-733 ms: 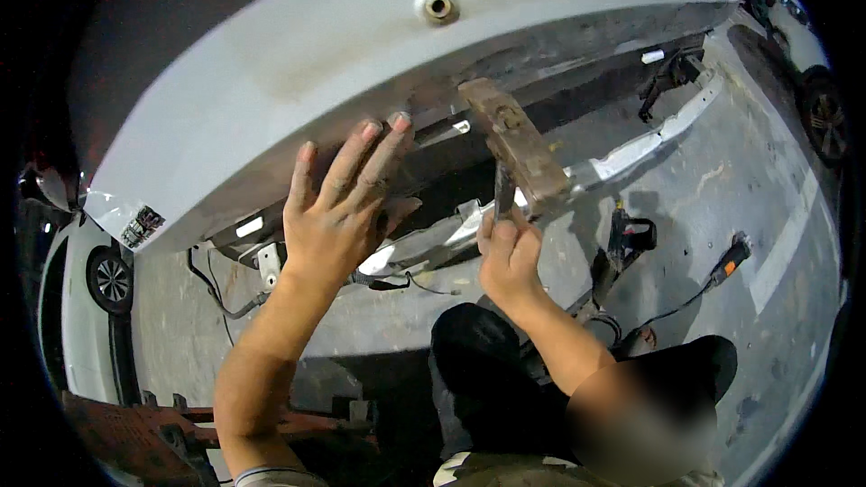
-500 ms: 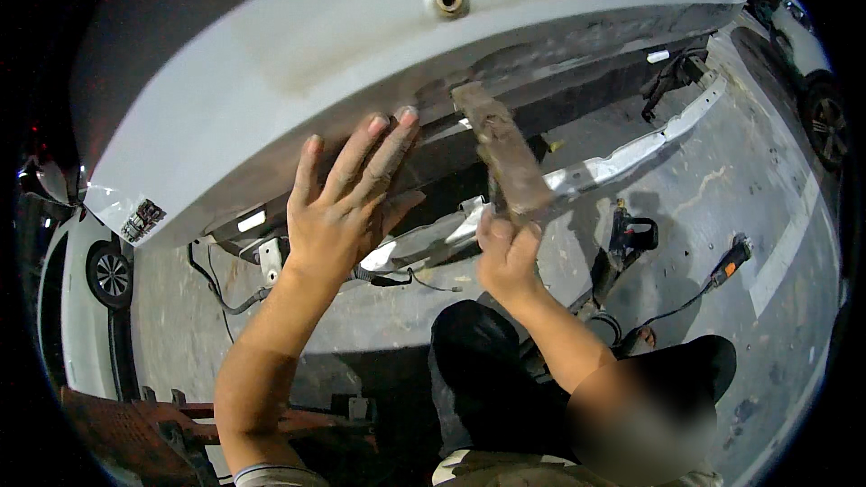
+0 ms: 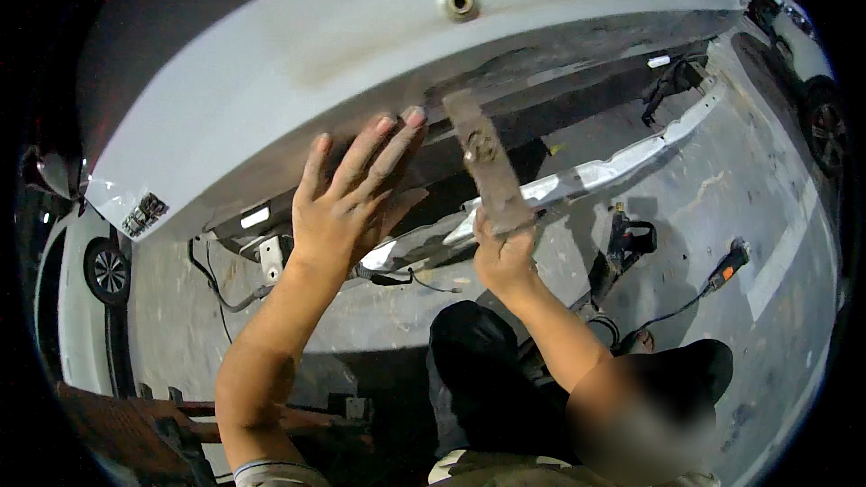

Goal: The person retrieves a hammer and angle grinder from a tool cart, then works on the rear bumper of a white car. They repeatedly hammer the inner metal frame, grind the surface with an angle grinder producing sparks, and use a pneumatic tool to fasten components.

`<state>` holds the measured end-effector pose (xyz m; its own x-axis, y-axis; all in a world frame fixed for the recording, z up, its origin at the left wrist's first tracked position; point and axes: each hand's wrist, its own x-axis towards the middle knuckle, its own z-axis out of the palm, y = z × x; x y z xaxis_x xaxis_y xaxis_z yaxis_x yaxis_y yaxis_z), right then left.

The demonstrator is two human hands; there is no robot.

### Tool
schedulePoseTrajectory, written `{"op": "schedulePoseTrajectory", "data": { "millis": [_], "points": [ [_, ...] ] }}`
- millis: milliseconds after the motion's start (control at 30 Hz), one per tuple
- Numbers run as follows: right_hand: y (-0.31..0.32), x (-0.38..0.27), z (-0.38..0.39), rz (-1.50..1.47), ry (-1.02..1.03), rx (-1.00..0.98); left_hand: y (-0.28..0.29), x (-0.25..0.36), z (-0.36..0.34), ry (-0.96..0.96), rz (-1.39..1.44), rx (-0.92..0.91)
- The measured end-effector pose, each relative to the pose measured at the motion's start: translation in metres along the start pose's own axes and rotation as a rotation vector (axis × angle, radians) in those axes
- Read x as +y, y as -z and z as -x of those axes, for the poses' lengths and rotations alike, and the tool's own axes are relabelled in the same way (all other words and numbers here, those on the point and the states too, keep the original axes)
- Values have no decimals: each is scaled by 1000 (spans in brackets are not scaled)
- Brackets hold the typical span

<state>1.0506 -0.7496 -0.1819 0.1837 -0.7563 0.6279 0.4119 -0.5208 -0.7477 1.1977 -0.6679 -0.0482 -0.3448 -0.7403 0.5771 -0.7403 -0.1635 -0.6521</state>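
My left hand point(image 3: 347, 189) is open, its greyed fingers spread against the lower edge of a white car body panel point(image 3: 262, 108). My right hand point(image 3: 505, 257) is closed around the lower end of a worn, flat brown bar-shaped tool point(image 3: 492, 167); I cannot tell its exact kind. The tool slants up and left, its top end near a grey, scuffed strip point(image 3: 559, 54) along the panel's lower edge. Whether it touches the panel I cannot tell. My left thumb and palm are partly hidden behind the hand.
Beyond my hands lies a long white metal bar point(image 3: 613, 167). A black power tool point(image 3: 627, 239) and an orange-and-black corded tool point(image 3: 726, 266) are on the grey floor to the right. A reddish metal frame point(image 3: 126, 428) stands lower left. Other cars flank both sides.
The bar-shaped tool has turned so its broad face shows more, and its top end has shifted slightly left. My left hand keeps nearly the same place on the panel.
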Motion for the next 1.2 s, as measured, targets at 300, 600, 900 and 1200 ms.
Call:
{"op": "schedulePoseTrajectory", "data": {
  "millis": [300,600,900,1200],
  "points": [
    [20,-9,-5,-64,-142,3,-10,2,4,3,-33,52],
    [20,-3,-6,-214,-14,143,6,17,-18,1,-56,-89],
    [27,9,-14,-21,59,173,10,33,-44,-10,-11,-98],
    [44,0,-20,-119,-188,97,7,42,-49,19,-31,-117]
  ]
}}
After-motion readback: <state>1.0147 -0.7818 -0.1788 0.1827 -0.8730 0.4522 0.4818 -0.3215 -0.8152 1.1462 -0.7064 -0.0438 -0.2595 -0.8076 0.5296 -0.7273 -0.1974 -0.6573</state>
